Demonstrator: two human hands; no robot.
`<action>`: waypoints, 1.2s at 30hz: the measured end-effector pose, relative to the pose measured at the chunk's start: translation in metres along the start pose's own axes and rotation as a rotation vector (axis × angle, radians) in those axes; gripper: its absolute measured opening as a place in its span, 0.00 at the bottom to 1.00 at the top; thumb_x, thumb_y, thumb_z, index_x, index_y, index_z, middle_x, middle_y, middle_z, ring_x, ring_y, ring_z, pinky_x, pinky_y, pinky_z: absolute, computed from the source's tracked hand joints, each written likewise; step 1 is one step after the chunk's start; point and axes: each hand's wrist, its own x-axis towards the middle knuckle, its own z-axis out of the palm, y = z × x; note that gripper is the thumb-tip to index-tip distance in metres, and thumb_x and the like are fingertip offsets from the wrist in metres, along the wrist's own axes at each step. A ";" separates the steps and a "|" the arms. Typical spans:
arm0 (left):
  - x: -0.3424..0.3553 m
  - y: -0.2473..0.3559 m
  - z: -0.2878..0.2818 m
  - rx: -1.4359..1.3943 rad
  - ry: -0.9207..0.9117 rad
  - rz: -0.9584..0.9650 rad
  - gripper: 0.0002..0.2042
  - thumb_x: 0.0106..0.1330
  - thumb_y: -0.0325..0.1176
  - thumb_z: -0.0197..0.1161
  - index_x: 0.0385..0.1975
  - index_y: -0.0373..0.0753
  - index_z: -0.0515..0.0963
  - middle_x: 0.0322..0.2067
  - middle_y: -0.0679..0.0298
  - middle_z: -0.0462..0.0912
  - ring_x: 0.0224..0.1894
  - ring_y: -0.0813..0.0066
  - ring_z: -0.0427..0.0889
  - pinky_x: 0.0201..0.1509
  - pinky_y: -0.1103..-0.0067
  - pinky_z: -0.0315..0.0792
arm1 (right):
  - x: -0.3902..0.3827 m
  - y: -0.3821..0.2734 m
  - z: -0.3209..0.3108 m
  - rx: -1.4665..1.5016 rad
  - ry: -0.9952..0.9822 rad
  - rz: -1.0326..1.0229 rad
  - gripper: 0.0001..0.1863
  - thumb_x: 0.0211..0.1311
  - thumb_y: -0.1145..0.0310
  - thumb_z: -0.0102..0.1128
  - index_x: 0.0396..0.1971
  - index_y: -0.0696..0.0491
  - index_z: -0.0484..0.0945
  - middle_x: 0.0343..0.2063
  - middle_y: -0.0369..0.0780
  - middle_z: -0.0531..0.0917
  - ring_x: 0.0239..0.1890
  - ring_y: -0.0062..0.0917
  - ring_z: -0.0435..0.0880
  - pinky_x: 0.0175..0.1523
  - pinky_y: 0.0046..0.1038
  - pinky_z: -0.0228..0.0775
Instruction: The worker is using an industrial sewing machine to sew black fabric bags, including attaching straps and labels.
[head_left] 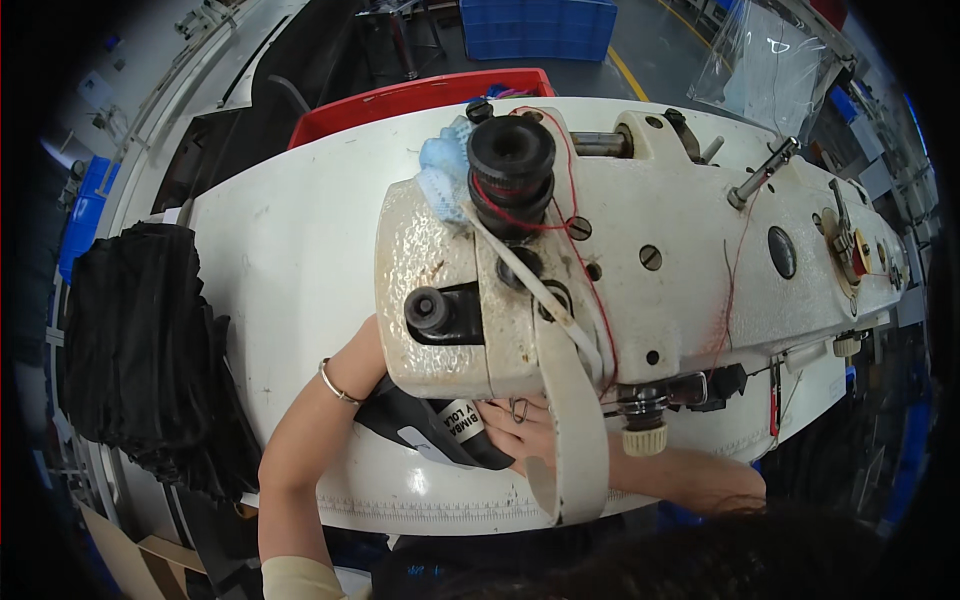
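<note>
A black fabric piece (395, 415) with a white printed label (461, 420) lies under the head of a white sewing machine (640, 220). My right hand (525, 435) rests on the fabric beside that label, its fingers stretched out flat and partly covered by the machine and a pale curved strap (580, 430). A ring shows on one finger. From the left, my left arm reaches behind the machine head, a bracelet (335, 383) at its wrist. The left hand's fingers are hidden there, close to the far end of the fabric.
A tall stack of black fabric pieces (140, 350) stands left of the white table (270, 230). Behind it is a red bin (400, 97), with a blue crate (538, 28) on the floor beyond. Red thread (590, 300) runs over the machine. A ruler scale marks the near edge.
</note>
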 end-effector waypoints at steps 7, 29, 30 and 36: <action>0.004 0.000 -0.011 -0.072 -0.039 -0.046 0.13 0.57 0.24 0.65 0.43 0.36 0.79 0.41 0.55 0.82 0.41 0.66 0.80 0.47 0.73 0.74 | 0.008 -0.001 -0.005 0.146 -0.010 0.012 0.19 0.54 0.65 0.52 0.44 0.58 0.76 0.51 0.48 0.78 0.52 0.39 0.78 0.55 0.42 0.70; -0.092 0.156 0.012 -0.223 -0.194 0.406 0.06 0.60 0.24 0.64 0.36 0.32 0.79 0.32 0.57 0.78 0.33 0.61 0.77 0.37 0.70 0.74 | -0.088 0.151 -0.083 -1.004 -0.250 0.572 0.15 0.53 0.70 0.57 0.42 0.58 0.79 0.38 0.45 0.81 0.45 0.38 0.80 0.51 0.38 0.70; -0.086 0.157 0.023 -0.234 -0.209 0.395 0.07 0.61 0.24 0.62 0.38 0.31 0.78 0.34 0.56 0.78 0.35 0.59 0.77 0.39 0.70 0.74 | -0.088 0.151 -0.083 -0.998 -0.236 0.577 0.16 0.53 0.70 0.57 0.42 0.58 0.79 0.38 0.45 0.81 0.45 0.38 0.80 0.51 0.38 0.70; -0.010 0.160 0.103 -0.099 0.087 0.388 0.19 0.63 0.18 0.51 0.56 0.31 0.67 0.48 0.46 0.74 0.49 0.47 0.74 0.54 0.65 0.69 | -0.101 0.165 -0.074 -0.947 -0.110 0.602 0.16 0.53 0.70 0.57 0.43 0.58 0.79 0.39 0.45 0.81 0.47 0.38 0.79 0.52 0.39 0.69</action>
